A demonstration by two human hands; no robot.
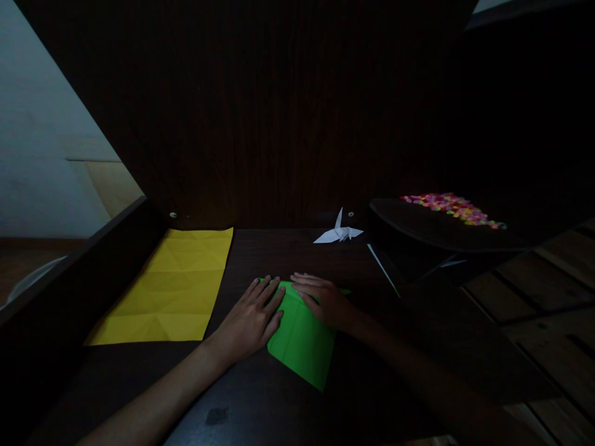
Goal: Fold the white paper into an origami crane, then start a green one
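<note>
— green paper (302, 337) lies on the dark table (260, 396) right under both hands, long axis running from near-right to far-left.
— which hand is closer?
— left hand (251, 319) sits nearer, on the sheet's left edge; right hand (325, 300) presses the far corner. each grip is flat, fingers spread, nothing clenched.
— beyond?
— yellow sheet (171, 288) at left, white crane (338, 233) far back.
</note>
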